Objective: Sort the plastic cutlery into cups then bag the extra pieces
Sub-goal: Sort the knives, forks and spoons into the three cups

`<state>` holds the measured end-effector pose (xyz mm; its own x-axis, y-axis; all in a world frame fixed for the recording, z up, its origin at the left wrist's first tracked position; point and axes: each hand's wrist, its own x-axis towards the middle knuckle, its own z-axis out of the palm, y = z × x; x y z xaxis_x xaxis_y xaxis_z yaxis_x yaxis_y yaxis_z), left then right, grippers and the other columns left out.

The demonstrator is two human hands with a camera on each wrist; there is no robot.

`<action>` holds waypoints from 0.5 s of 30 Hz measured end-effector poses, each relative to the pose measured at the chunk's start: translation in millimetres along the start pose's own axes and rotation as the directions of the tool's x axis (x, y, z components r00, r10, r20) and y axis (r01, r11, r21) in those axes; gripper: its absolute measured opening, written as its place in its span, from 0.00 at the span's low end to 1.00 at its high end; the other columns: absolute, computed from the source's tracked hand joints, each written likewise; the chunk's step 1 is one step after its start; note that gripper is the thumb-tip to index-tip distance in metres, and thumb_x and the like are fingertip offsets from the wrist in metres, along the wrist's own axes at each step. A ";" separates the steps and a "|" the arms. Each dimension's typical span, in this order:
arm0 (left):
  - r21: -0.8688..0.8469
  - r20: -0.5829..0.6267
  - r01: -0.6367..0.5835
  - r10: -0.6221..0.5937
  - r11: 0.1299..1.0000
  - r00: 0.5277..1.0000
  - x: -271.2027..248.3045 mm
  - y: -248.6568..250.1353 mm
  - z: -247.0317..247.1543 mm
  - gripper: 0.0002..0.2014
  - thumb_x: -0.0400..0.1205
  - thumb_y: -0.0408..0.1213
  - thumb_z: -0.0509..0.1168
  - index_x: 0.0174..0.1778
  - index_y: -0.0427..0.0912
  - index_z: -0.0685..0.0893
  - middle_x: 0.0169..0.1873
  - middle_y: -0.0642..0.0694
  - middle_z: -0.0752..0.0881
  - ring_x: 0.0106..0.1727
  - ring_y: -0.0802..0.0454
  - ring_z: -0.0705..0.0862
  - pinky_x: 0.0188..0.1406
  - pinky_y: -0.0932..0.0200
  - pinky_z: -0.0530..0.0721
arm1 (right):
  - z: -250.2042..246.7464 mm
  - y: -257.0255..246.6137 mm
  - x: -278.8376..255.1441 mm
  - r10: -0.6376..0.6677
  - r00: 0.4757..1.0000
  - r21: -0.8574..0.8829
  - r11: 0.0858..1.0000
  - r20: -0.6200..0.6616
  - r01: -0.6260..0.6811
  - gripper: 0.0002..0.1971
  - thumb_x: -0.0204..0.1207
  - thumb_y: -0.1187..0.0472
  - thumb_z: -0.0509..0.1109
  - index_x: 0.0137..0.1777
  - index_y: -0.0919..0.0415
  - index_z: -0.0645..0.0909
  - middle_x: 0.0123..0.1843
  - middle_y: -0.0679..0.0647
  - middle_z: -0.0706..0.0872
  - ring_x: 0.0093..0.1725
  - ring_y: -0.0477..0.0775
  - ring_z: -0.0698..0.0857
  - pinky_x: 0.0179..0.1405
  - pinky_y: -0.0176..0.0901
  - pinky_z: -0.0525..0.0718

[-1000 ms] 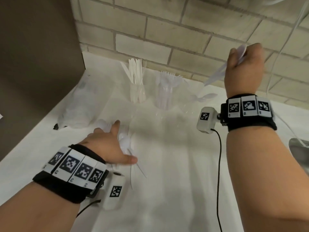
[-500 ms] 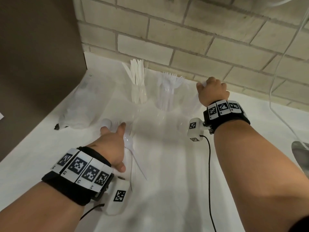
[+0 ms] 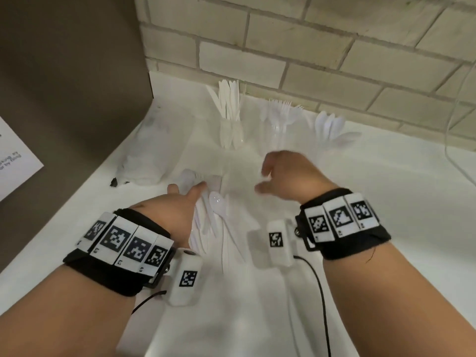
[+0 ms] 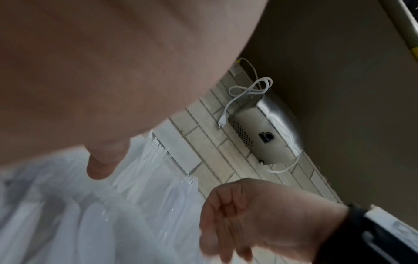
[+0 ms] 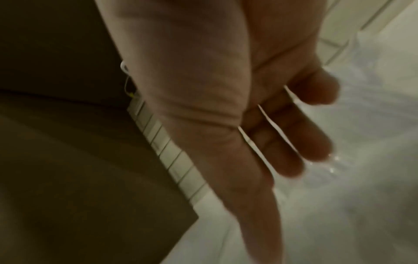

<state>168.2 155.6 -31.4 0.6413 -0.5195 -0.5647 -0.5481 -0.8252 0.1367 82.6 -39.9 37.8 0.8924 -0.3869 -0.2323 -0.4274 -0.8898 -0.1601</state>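
Three clear cups stand along the brick wall: a knife cup (image 3: 230,130), a fork cup (image 3: 280,124) and a spoon cup (image 3: 329,127). Loose white spoons (image 3: 216,210) lie in a pile on the white counter (image 3: 386,202). My left hand (image 3: 185,195) rests flat on the pile's left side, thumb out; its fingertips are hidden. My right hand (image 3: 280,173) hovers empty just right of the pile, blurred, and its fingers (image 5: 294,142) hang loosely extended. The left wrist view shows the right hand (image 4: 248,223) in front of the cups.
A crumpled clear plastic bag (image 3: 144,155) lies at the left by the brown panel (image 3: 64,99). A white cord (image 3: 458,155) hangs at the far right. A metal wall unit (image 4: 267,135) with a cable is mounted above the counter.
My right hand carried a spoon down to the spoon cup, let it go, and came back empty toward the loose pile. The left hand stayed on the pile.
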 end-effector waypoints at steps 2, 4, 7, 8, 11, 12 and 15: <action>0.002 -0.008 -0.003 0.003 1.000 1.000 0.1 -3.1 0.8 0.64 0.66 0.41 0.79 0.79 0.64 0.31 0.72 0.40 0.59 0.51 0.43 0.84 0.56 0.46 0.86 | 12.3 -16.7 -10.9 -0.084 0.966 -0.027 0.995 0.245 0.093 0.28 0.64 0.45 0.80 0.59 0.60 0.79 0.52 0.52 0.83 0.53 0.55 0.83 0.47 0.44 0.81; -0.027 -0.033 -0.018 0.017 0.999 0.999 0.0 -3.7 0.2 0.66 0.63 0.39 0.81 0.79 0.63 0.31 0.73 0.41 0.60 0.55 0.44 0.84 0.58 0.47 0.85 | 25.1 -27.5 -19.6 -0.073 0.912 0.040 0.997 0.403 0.062 0.38 0.59 0.45 0.84 0.64 0.61 0.73 0.46 0.50 0.83 0.42 0.51 0.83 0.37 0.42 0.81; -0.125 -0.075 -0.053 0.044 0.991 0.996 3.3 -1.4 0.5 0.70 0.59 0.44 0.84 0.80 0.60 0.33 0.74 0.43 0.60 0.60 0.46 0.82 0.60 0.51 0.83 | 48.1 -38.7 -19.6 -0.070 0.886 0.101 0.995 0.458 0.026 0.46 0.58 0.50 0.86 0.71 0.59 0.62 0.44 0.48 0.78 0.39 0.49 0.79 0.31 0.40 0.78; -0.146 -0.094 -0.064 0.050 0.987 0.994 5.2 -0.2 0.5 0.70 0.59 0.46 0.84 0.81 0.59 0.34 0.75 0.43 0.60 0.62 0.46 0.81 0.61 0.52 0.83 | 53.8 -40.6 -16.7 -0.070 0.894 0.127 0.992 0.442 0.015 0.46 0.59 0.52 0.86 0.71 0.60 0.61 0.44 0.50 0.80 0.40 0.52 0.81 0.34 0.43 0.81; -0.155 -0.111 -0.051 0.034 0.987 0.993 9.9 0.0 -0.6 0.69 0.58 0.46 0.84 0.81 0.58 0.36 0.76 0.41 0.56 0.64 0.44 0.81 0.64 0.49 0.82 | 60.9 -39.1 -6.2 -0.037 0.902 0.228 0.971 0.429 -0.069 0.40 0.64 0.57 0.83 0.68 0.63 0.61 0.40 0.59 0.88 0.38 0.59 0.90 0.42 0.54 0.90; -0.143 -0.107 -0.028 0.012 0.989 0.994 10.5 -0.8 -2.0 0.69 0.57 0.45 0.85 0.81 0.58 0.37 0.76 0.41 0.53 0.64 0.42 0.81 0.64 0.47 0.82 | 61.7 -36.4 -2.9 -0.022 0.901 0.253 0.962 0.433 -0.099 0.38 0.65 0.58 0.82 0.67 0.62 0.61 0.40 0.61 0.89 0.39 0.61 0.91 0.43 0.57 0.91; -0.093 -0.114 0.037 -0.048 0.995 0.992 14.1 -3.2 -9.8 0.69 0.56 0.44 0.85 0.82 0.59 0.40 0.79 0.43 0.46 0.67 0.38 0.80 0.63 0.43 0.82 | 62.8 -29.3 3.0 0.021 0.907 0.295 0.942 0.421 -0.159 0.34 0.68 0.59 0.81 0.66 0.62 0.63 0.40 0.63 0.90 0.39 0.62 0.92 0.42 0.60 0.91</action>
<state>184.3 148.8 -31.8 0.7236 -0.5014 -0.4743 -0.4718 -0.8609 0.1904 88.7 0.2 -18.4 0.7391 -0.2673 -0.6183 -0.5872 -0.7054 -0.3971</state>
